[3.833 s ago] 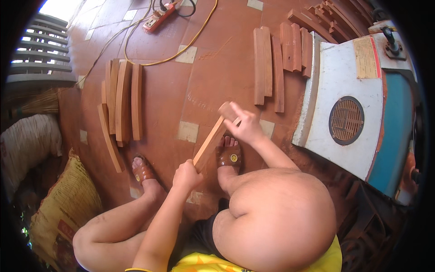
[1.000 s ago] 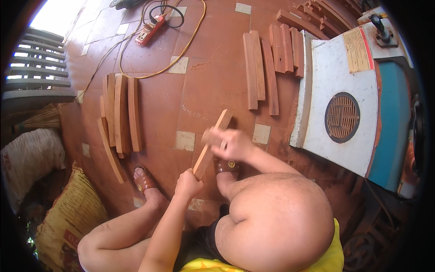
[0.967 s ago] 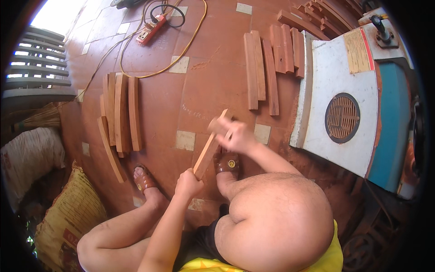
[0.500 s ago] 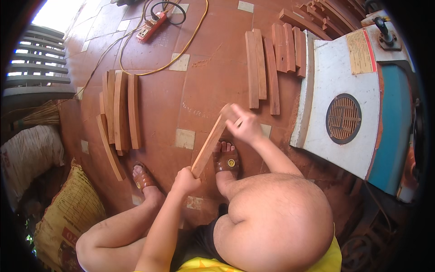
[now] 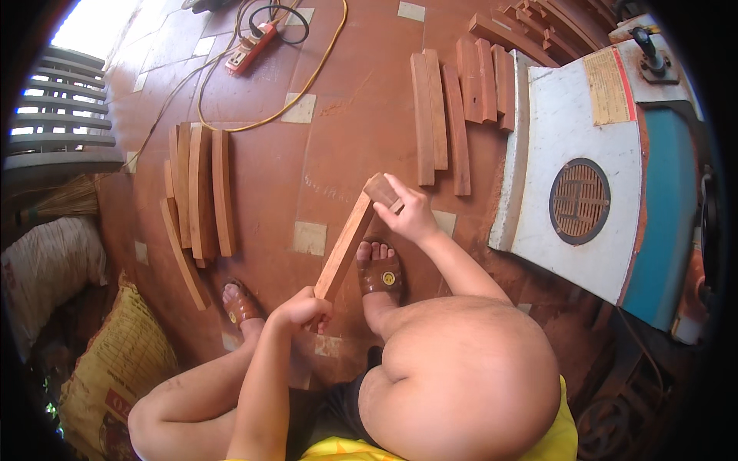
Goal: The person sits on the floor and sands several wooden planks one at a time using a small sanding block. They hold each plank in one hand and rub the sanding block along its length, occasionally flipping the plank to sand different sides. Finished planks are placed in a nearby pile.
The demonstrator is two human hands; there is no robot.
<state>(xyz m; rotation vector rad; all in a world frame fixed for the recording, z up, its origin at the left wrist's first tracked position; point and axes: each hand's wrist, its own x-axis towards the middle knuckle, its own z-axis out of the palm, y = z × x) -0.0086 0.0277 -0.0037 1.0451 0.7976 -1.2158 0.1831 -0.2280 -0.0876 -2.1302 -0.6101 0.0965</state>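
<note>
My left hand (image 5: 304,309) is closed around the near end of a wooden strip (image 5: 343,246), which slants up and away to the right over the floor. At the strip's far end my right hand (image 5: 409,210) grips a small brown block (image 5: 382,191) between thumb and fingers. That block lies against the strip's upper end; whether it is wood or a wrapped sanding block I cannot tell. Several similar strips (image 5: 201,192) lie side by side on the floor to the left. More reddish strips (image 5: 422,119) lie at the far right.
A white and teal machine (image 5: 530,177) with a round vent stands at the right. Far off lie a red power strip (image 5: 250,50) and a yellow cable (image 5: 326,61). Sacks (image 5: 123,353) lean at the left, below a grey slatted piece (image 5: 65,104). My sandalled feet rest on the tiles.
My right hand and the block have shifted slightly left along the strip's far end, and the hand is less blurred. My left hand has moved slightly left and down with the strip.
</note>
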